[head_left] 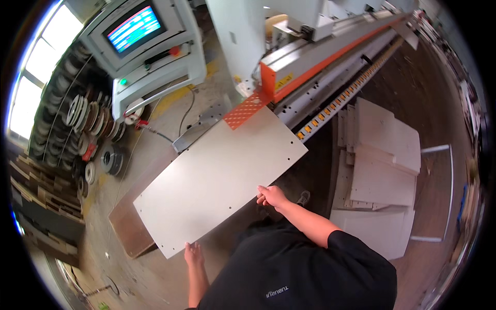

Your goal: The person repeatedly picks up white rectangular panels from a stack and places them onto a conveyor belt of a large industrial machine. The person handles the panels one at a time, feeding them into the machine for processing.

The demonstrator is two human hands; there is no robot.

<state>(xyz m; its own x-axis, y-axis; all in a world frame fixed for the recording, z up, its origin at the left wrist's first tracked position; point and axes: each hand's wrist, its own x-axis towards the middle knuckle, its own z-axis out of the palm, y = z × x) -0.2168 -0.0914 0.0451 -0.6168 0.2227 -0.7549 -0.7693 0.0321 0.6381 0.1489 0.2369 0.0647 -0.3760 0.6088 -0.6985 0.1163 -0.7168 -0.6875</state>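
A long white panel (206, 178) with small dark holes along its edges lies in front of me, its far end under the orange perforated guard (248, 111) of a machine. At the middle of its near edge, my right hand (272, 197) is closed on the panel, with the thumb on top. My left hand (194, 254) is at the near-left corner, its curled fingers on the panel's edge and partly hidden. Beneath the panel's left end is a brown board-like support (132, 227).
The machine's orange-edged beam (320, 64) and a roller track (330, 109) run to the far right. A control console (155, 57) with a lit screen stands far left, beside shelved edging rolls (82, 116). Stacked panels (382, 155) and a white metal frame (450, 191) are at right.
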